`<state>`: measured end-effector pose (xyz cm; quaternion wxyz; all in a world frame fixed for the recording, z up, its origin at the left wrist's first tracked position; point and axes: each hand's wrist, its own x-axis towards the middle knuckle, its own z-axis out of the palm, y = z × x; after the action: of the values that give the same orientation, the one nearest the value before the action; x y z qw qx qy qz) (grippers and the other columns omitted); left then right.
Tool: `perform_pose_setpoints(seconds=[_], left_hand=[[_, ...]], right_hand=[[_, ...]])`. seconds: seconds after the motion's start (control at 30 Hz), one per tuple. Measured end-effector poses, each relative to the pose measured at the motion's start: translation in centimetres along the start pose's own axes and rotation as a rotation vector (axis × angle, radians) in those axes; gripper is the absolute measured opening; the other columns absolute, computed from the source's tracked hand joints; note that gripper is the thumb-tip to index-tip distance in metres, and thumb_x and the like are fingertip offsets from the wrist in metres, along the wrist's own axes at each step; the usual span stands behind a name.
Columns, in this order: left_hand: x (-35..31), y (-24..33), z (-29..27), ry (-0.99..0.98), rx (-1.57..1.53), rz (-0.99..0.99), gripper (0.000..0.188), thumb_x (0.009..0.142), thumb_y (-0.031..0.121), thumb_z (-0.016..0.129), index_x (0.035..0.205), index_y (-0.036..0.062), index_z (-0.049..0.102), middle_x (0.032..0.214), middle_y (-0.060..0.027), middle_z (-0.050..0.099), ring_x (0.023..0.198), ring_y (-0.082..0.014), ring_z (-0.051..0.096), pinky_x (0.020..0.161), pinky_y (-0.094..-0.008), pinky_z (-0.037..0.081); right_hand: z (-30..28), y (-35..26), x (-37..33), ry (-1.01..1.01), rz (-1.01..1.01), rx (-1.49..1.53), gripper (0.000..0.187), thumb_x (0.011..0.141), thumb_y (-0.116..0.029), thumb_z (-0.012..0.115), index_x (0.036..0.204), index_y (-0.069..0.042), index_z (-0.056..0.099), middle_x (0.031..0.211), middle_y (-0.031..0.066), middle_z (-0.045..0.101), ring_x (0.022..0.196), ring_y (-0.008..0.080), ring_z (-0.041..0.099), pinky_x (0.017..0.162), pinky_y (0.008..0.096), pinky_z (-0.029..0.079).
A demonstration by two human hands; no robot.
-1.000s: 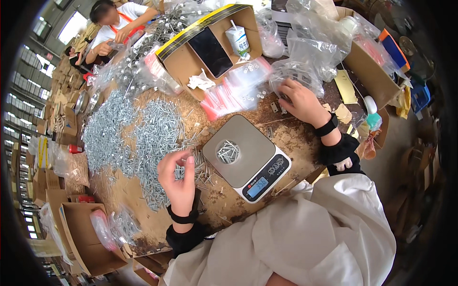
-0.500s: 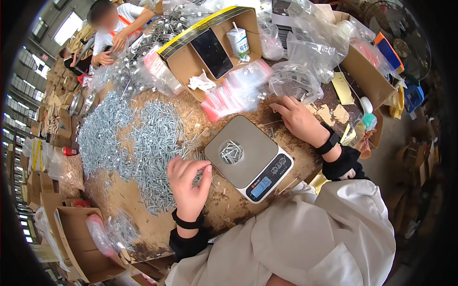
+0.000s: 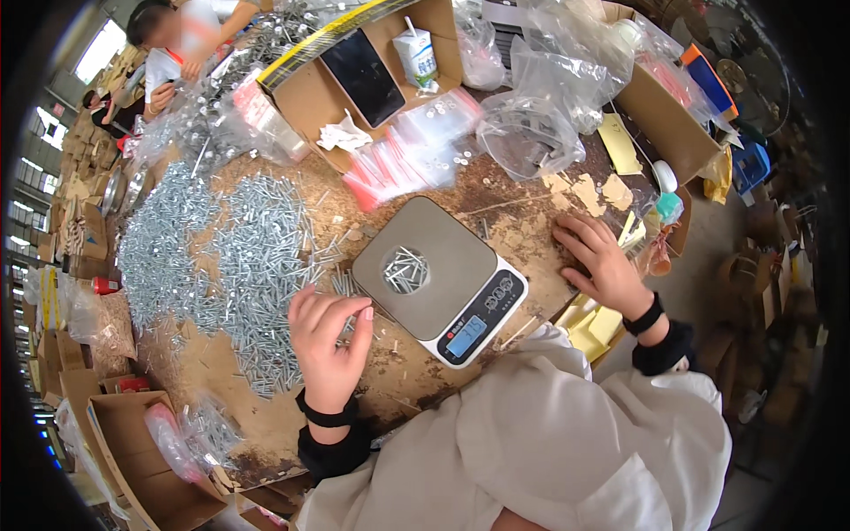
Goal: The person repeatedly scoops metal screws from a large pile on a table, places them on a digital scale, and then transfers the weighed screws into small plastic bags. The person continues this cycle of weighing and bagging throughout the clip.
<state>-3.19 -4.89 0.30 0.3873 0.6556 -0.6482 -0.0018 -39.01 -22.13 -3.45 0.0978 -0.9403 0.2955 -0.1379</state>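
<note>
Worn, cluttered worktop point(image 3: 531, 221) in a hall with windows point(image 3: 100, 51); carton point(image 3: 133, 427) beyond left edge. Apparently done: small batch of screws point(image 3: 405, 268) in clear dish point(image 3: 427, 282) on scale point(image 3: 453, 257), near front edge. Remaining loose: screw piles point(image 3: 261, 261) toward left edge, flat plastic bags point(image 3: 398, 168) toward far edge. Left hand point(image 3: 328, 341) grip nearly pinched, cannot tell if holding anything; right hand point(image 3: 611, 270) fingers spread near right edge.

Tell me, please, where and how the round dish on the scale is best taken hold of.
Probably by the rim of the round dish, pinched across, from above and the left: it stands free toward the left of the scale, near the left hand, and metal fasteners lie across its middle.
</note>
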Motion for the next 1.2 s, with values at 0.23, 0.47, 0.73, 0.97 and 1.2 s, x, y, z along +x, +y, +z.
perform_pose_setpoints(seconds=[0.23,0.47,0.73,0.97,1.2], left_hand=[[-0.1,-0.4,0.0,0.039,0.005,0.018,0.006,0.083,0.006,0.072,0.088,0.0069,0.069,0.080,-0.0053,0.066,0.079,-0.0257,0.061,0.098,-0.0463,0.044],[0.0,-1.5,-0.7,0.154,-0.028,-0.032,0.004,0.083,0.002,0.071,0.086,0.0025,0.069,0.075,-0.0080,0.064,0.074,-0.0254,0.061,0.098,-0.0455,0.046],[-0.4,-1.9,-1.5,0.183,-0.033,-0.048,0.007,0.081,0.001,0.073,0.086,0.0039,0.070,0.073,-0.0069,0.062,0.070,-0.0244,0.060,0.078,-0.0372,0.048],[-0.4,-2.2,-2.0,0.203,-0.042,-0.028,0.007,0.081,0.001,0.074,0.086,0.0037,0.070,0.075,-0.0068,0.064,0.070,-0.0226,0.061,0.067,-0.0335,0.047],[-0.6,-2.1,-2.5,0.202,-0.004,0.031,0.008,0.081,0.002,0.074,0.087,0.0048,0.071,0.077,-0.0068,0.066,0.070,-0.0253,0.062,0.066,-0.0357,0.046]], right_hand=[[5.8,0.9,-4.2,0.337,0.042,-0.051,0.044,0.087,-0.037,0.056,0.117,-0.005,0.062,0.123,0.0159,0.057,0.117,0.0378,0.052,0.101,0.0511,0.038],[7.8,1.5,-2.0,0.651,0.005,0.029,0.010,0.074,-0.013,0.060,0.076,-0.005,0.054,0.086,0.0118,0.056,0.080,0.0334,0.052,0.075,0.0428,0.040],[6.1,2.0,-1.4,0.535,-0.048,0.242,0.050,0.100,-0.034,0.039,0.058,-0.006,0.038,0.060,0.0093,0.038,0.057,0.0307,0.042,0.055,0.0410,0.031],[-0.6,-3.2,4.5,-0.111,0.222,0.884,0.061,0.108,-0.035,0.040,0.057,-0.002,0.044,0.051,0.0031,0.042,0.048,0.0168,0.038,0.050,0.0328,0.031],[-2.9,-11.9,17.0,-0.404,-0.243,0.572,0.044,0.099,-0.031,0.059,0.071,0.003,0.060,0.059,0.0158,0.054,0.055,0.0305,0.054,0.058,0.0403,0.043]])
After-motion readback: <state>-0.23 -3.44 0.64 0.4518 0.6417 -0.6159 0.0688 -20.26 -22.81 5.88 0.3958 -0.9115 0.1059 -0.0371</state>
